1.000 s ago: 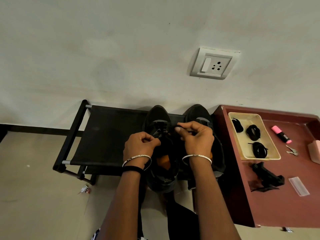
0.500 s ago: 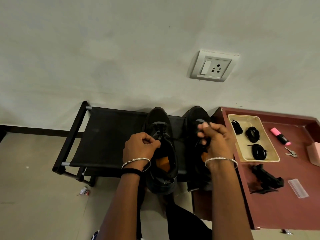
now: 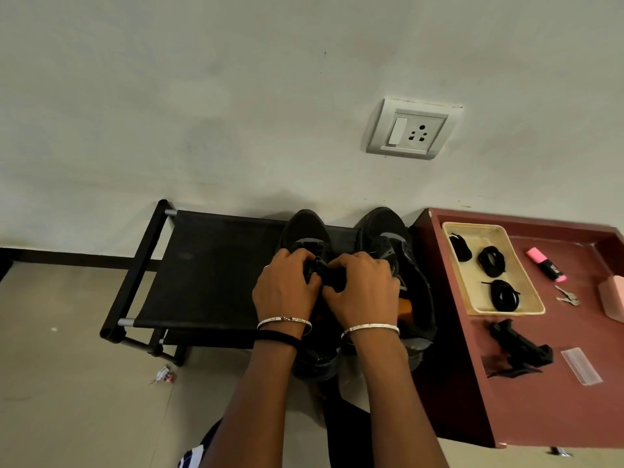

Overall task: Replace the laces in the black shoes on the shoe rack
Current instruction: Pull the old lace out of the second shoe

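Both hands work over the left black shoe (image 3: 305, 228), which stands on the shoe rack (image 3: 209, 275) with its toe near the wall and its heel overhanging the rack's front edge. The left hand (image 3: 283, 290) and right hand (image 3: 366, 292) meet at the shoe's throat. Their fingers are curled in and clamped on a black lace (image 3: 320, 270), though the exact strand cannot be made out. The knuckles of the two hands almost touch.

The right black shoe (image 3: 381, 228) stands just beside the first, and its outer side is pressed close to the raised edge of the red-brown counter (image 3: 540, 410). To the left of the shoes the rack's fabric shelf runs out to its black side tube (image 3: 135, 275), with floor beyond it and a small wrapper (image 3: 163, 374) near the front leg.

On the counter, a cream tray (image 3: 506, 313) holds three coiled black laces (image 3: 491, 261). Near the tray lie a pink highlighter (image 3: 547, 268), keys (image 3: 569, 297), a black clamp-like object (image 3: 520, 346) and a clear plastic sleeve (image 3: 581, 366). A wall socket (image 3: 412, 133) sits above.
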